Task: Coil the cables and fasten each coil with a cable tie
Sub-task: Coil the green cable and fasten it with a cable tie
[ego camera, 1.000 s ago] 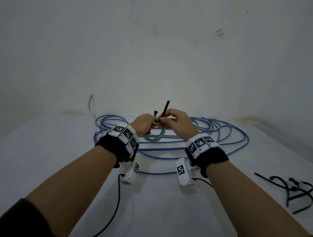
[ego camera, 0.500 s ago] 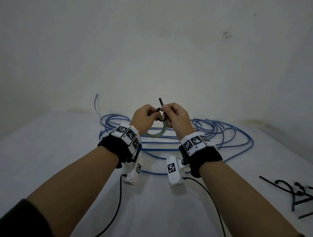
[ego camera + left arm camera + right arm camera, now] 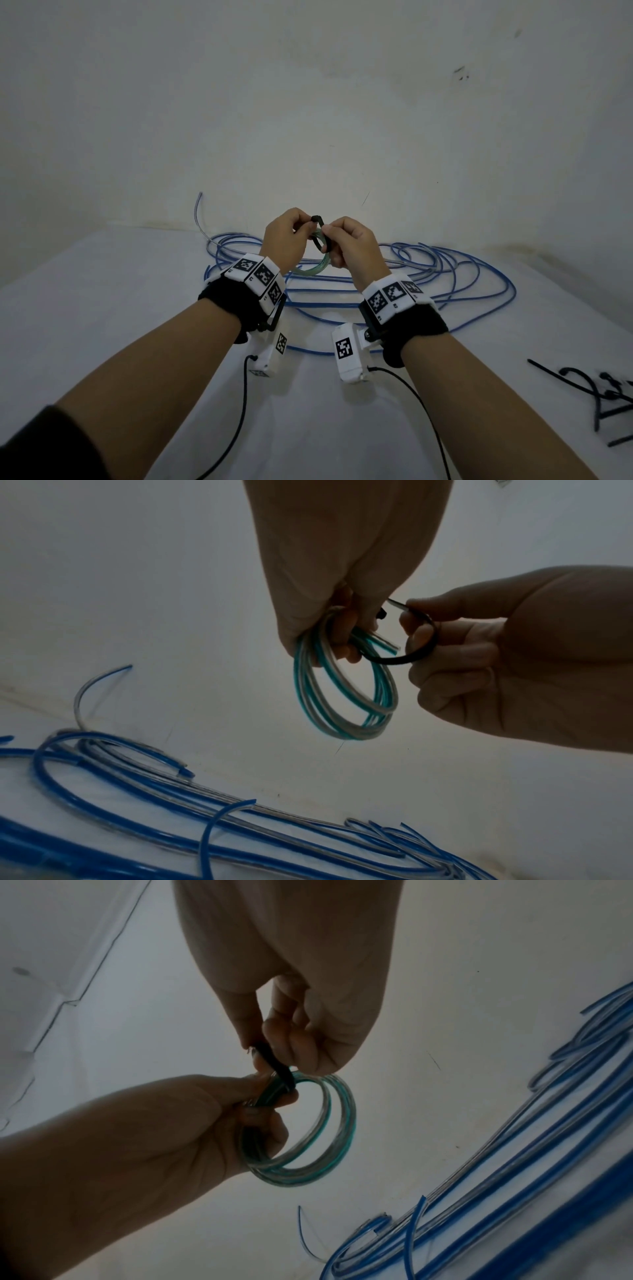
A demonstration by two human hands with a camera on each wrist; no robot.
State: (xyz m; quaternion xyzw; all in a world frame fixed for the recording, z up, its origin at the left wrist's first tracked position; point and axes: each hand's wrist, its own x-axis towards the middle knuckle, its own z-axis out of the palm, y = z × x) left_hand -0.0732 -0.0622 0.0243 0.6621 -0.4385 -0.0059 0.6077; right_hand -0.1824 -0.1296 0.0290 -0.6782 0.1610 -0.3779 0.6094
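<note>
Left hand (image 3: 286, 240) pinches green-and-clear cable coil (image 3: 346, 693); right hand (image 3: 352, 246) grips black cable tie (image 3: 416, 645), looped loose. Risk: turns spring apart if pinch slackens before cinching.

I stood at a plain white bench (image 3: 102, 342) pushed into a bare corner, more a makeshift workroom than a home. The walls (image 3: 308, 102) were unpainted-looking, off-white, scuffed and stained where they met the bench. Loose blue cables (image 3: 479, 284) sprawled across the back of it, and a small heap of black cable ties (image 3: 589, 387) lay at my right. The light was dim.
</note>
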